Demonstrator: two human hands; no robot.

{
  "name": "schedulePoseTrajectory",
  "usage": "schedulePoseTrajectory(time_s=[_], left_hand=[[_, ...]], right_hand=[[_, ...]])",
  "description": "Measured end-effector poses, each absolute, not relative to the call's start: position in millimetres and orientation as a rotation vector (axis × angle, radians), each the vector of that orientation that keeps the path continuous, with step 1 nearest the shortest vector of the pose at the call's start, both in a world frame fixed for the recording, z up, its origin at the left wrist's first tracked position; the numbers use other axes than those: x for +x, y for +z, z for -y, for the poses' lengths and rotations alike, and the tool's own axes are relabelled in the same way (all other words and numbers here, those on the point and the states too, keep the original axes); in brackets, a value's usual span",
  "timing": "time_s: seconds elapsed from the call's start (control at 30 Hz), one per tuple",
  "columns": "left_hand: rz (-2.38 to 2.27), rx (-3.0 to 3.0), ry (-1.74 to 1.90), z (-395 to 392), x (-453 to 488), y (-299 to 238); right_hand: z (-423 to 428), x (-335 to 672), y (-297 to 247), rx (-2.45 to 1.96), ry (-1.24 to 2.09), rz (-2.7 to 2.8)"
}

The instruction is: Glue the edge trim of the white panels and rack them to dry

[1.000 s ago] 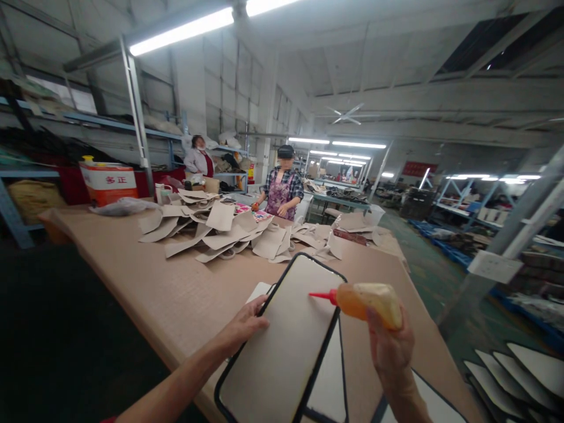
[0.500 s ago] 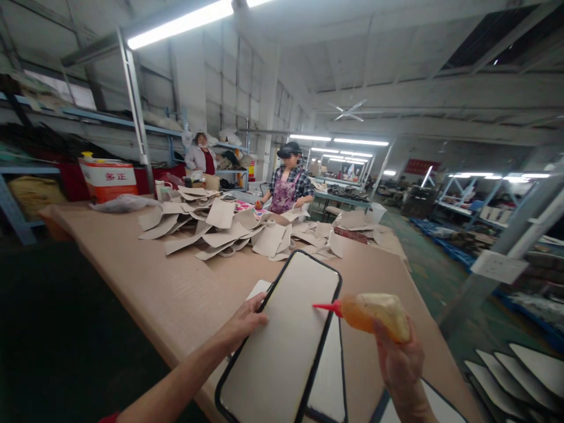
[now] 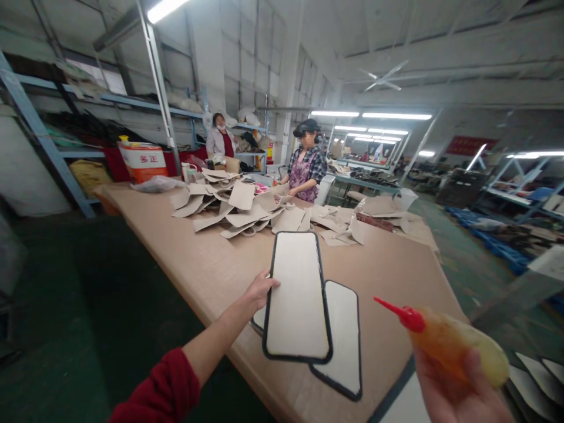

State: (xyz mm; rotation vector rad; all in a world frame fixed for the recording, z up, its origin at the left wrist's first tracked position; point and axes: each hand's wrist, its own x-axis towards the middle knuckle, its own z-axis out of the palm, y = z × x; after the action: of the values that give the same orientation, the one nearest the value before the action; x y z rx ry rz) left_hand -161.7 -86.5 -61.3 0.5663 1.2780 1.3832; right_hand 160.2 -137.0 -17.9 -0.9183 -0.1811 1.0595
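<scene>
My left hand [image 3: 259,291] grips the left edge of a white rounded panel with a black rim [image 3: 296,294], thumb on its face. A second black-rimmed panel [image 3: 341,338] lies partly under it on the table. In my right hand [image 3: 458,382] is a squeeze bottle [image 3: 462,346] of amber liquid; its red nozzle points left, apart from the panel. Below that hand, another white panel [image 3: 408,396] shows at the lower edge, partly hidden by the hand.
Loose beige cut pieces [image 3: 242,197] pile across the far side of the brown-covered table [image 3: 211,264]. A co-worker [image 3: 306,161] stands behind them, another person [image 3: 220,141] farther back. An orange-white can [image 3: 143,161] is at the far left. More panels [image 3: 535,382] stack at lower right.
The bottle has moved right, away from the panel, its nozzle no longer over the panel's face. The held panel now sits more upright in view and farther from me. My view has shifted.
</scene>
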Motion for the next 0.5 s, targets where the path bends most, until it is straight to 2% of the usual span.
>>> schedulePoseTrajectory(time_s=[0.1, 0.27, 0.5], left_hand=[[-1.264, 0.540, 1.398, 82.4, -158.2, -67.3], [-1.241, 0.577, 1.369, 77.1, -146.4, -65.4], [-1.160, 0.660, 1.333, 79.9, -133.9, -48.5]], right_hand=[[147.3, 158.2, -25.4, -0.989, 1.034, 0.132], [149.2, 140.4, -55.0, -0.974, 0.899, 0.473], [130.4, 115.1, -50.5, -0.927, 0.835, 0.784]])
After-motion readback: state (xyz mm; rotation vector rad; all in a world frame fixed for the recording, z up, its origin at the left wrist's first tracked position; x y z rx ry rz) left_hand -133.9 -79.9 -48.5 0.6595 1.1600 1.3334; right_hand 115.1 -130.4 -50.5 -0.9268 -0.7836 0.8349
